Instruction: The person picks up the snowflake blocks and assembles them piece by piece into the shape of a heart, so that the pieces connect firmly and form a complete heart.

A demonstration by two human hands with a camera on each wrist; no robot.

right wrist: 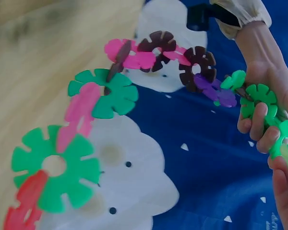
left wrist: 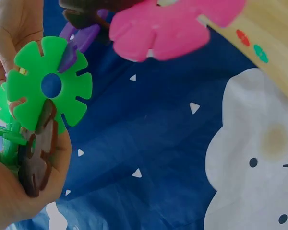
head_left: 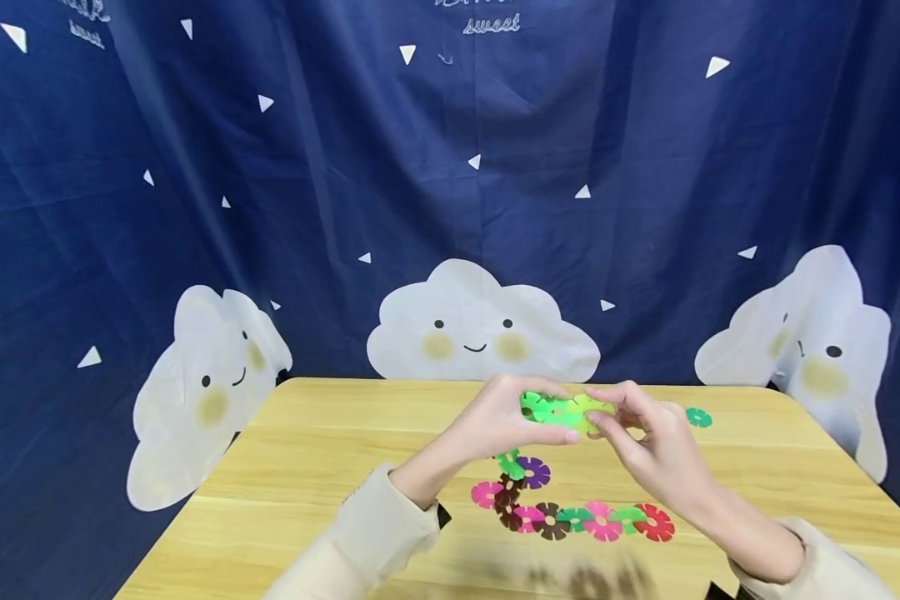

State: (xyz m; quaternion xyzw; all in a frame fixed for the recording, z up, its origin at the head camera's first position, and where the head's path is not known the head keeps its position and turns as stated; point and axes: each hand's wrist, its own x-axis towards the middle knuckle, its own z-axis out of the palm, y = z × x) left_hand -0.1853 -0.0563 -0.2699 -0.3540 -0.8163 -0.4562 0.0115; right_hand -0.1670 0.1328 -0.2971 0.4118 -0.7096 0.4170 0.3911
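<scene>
A chain of flower-shaped interlocking discs runs down from between the two hands. My left hand (head_left: 491,421) grips the chain's upper end, its fingers and thumb around several green discs (head_left: 543,408). My right hand (head_left: 660,446) pinches a yellow-green disc (head_left: 587,408), which meets the green ones at the left hand's fingertips; the exact joint is hard to see. Below, the chain goes through a purple disc (head_left: 534,472), then brown and pink discs (head_left: 603,521), to a red disc (head_left: 655,522). In the left wrist view, a green disc (left wrist: 50,86) stands out beside the left palm.
Behind the hands, a loose teal disc (head_left: 698,417) lies on the wooden table (head_left: 270,492); the left wrist view shows a loose red disc (left wrist: 243,37) near it. A dark blue curtain (head_left: 480,208) with white clouds hangs beyond the table's far edge.
</scene>
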